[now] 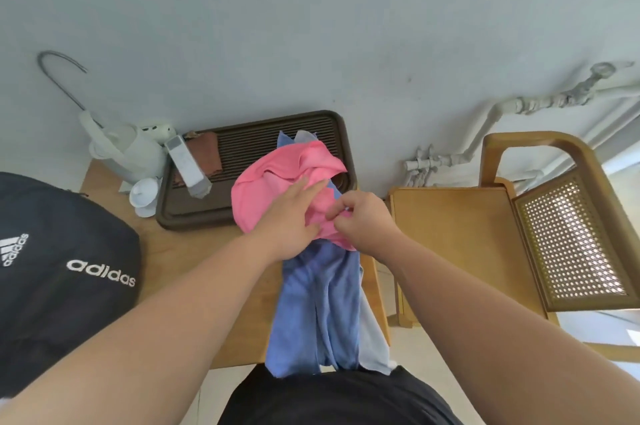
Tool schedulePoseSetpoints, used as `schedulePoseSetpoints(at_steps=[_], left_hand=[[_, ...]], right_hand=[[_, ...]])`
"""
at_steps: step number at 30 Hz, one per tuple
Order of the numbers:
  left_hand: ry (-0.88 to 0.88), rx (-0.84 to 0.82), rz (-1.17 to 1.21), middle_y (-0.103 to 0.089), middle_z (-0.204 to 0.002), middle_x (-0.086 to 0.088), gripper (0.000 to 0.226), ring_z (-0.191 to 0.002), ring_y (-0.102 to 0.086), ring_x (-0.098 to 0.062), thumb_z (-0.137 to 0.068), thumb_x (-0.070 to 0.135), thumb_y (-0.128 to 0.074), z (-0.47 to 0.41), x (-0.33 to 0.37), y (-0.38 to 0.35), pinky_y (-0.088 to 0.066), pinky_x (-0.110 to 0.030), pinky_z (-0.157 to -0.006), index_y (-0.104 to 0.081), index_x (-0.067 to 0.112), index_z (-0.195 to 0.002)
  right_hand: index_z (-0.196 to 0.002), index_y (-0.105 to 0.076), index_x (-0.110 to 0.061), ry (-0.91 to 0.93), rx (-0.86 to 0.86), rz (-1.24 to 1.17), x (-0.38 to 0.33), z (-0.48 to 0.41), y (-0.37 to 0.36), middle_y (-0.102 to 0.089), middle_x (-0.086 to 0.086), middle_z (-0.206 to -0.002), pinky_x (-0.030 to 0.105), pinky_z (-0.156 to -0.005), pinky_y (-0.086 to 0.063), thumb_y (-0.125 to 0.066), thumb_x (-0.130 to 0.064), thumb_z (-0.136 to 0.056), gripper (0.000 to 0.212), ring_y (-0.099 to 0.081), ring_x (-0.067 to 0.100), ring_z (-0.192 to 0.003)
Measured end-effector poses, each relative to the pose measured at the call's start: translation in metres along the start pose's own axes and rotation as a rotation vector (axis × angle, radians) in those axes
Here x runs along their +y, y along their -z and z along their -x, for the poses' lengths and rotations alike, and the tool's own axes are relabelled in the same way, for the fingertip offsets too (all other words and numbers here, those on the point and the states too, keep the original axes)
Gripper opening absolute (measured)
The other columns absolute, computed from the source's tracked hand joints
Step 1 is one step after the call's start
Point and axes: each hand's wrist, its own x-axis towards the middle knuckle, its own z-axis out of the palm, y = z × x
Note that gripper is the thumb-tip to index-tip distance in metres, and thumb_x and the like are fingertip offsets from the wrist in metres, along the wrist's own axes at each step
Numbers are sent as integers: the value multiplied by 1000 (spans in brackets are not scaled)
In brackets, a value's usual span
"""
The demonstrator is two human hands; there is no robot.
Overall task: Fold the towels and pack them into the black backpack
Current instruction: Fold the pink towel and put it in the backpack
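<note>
Pink towel bunched on the desk, right of the backpack, atop a blue towel, left hand lay flat on it, right hand pinched its edge

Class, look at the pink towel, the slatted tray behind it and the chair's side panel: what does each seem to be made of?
Pink towel: soft matte cloth, probably microfibre; it crumples in folds. Slatted tray: dark brown, faint sheen, plastic or stained wood; unclear. Chair's side panel: woven cane or perforated sheet in a wooden frame; light shows through its holes.

"adidas" twice, white, on black backpack.
</note>
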Motion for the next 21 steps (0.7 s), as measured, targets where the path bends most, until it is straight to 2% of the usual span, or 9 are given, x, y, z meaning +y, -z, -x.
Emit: schedulePoseSetpoints(at_steps=[3,5,7,10,12,15,16,18,21], left_hand=[[-43,-46,69,-42,-152,-11,44,-145,-34,-28,-90,27,-63,2,18,15,-31,-39,-116,-57,42,-131],[-85,-46,62,-58,-107,-6,8,-107,-56,-26,-83,35,-54,7,26,23,-46,-50,-92,-61,33,-87],[-87,-3,67,-56,-85,-2,24,-86,-55,-23,-78,40,-52,14,31,30,-46,-52,-78,-56,16,-77],[-107,129,67,-62,-79,-4,41,-82,-56,-22,-75,46,-53,30,38,45,-46,-47,-72,-65,8,-83],[-90,208,73,-66,-81,-4,36,-82,-59,-23,-75,42,-56,44,39,57,-46,-46,-73,-69,10,-84],[-85,299,129,-60,-68,-5,26,-67,-54,-21,-73,34,-54,62,34,75,-45,-43,-64,-59,10,-69],[-96,315,153,-54,-62,-5,25,-62,-48,-18,-74,33,-54,69,33,81,-40,-40,-61,-51,11,-63],[-119,323,191,-48,-58,-4,28,-59,-41,-14,-76,32,-55,85,28,93,-34,-37,-57,-42,12,-59],[-143,339,211,-48,-58,-6,32,-58,-40,-13,-79,32,-57,113,15,111,-34,-36,-56,-43,9,-61]], right_hand=[[-71,-71,-19,113,-31,-113,-17,10,12,-65,-17,-73,13,-66,-41,-56,7,-78,31,-57,-8,-70],[-68,-70,-20,178,-51,-150,-25,14,19,-69,-14,-74,21,-74,-49,-61,2,-77,26,-61,-4,-76],[-68,-67,-23,212,-64,-182,-34,19,27,-68,-13,-73,23,-74,-50,-61,-9,-72,15,-62,2,-75],[-83,-63,-29,222,-75,-186,-46,27,39,-66,-8,-76,22,-67,-46,-62,-11,-67,24,-58,9,-70],[-95,-63,-33,217,-121,-94,-50,31,42,-68,-6,-83,16,-63,-42,-72,-15,-75,29,-56,5,-68],[-79,-68,-14,230,-147,148,-55,40,37,-58,-12,-64,20,-57,-36,-80,-19,-78,13,-47,6,-58],[-75,-66,-6,228,-123,193,-57,43,33,-54,-6,-61,26,-57,-34,-78,-20,-79,19,-41,7,-57],[-78,-64,0,185,-48,186,-64,50,23,-58,6,-69,31,-61,-37,-73,-16,-81,18,-45,12,-64],[-81,-63,-3,121,34,55,-78,63,9,-58,1,-72,29,-65,-38,-68,-5,-80,5,-48,13,-68]])
